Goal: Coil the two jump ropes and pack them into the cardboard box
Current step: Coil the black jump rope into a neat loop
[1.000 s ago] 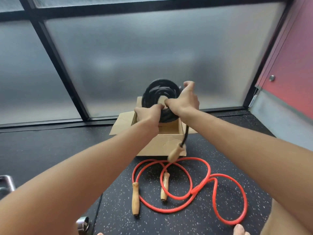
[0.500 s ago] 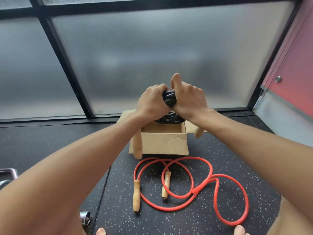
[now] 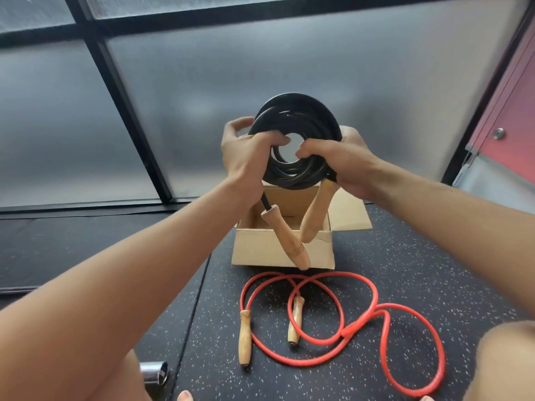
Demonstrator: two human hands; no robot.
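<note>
Head view: both hands hold the black jump rope, wound into a tight round coil and standing upright on edge, in the air above the open cardboard box. The left hand grips the coil's left side, fingers curled round the strands into the centre hole. The right hand grips the lower right side in the same way, fingertips reaching the hole. The rope's two wooden handles hang below the coil. The left handle slants down across the box's front wall, and the right handle points down over the box opening.

The box sits on the black speckled floor mat towards its far edge, close to the frosted window, with one flap folded out to the right. The red jump rope lies uncoiled in loose loops on the mat just in front of the box, towards the near edge. Both its wooden handles lie flat on the mat, one inside a loop. A shiny metal cylinder rests near the mat's left edge.
</note>
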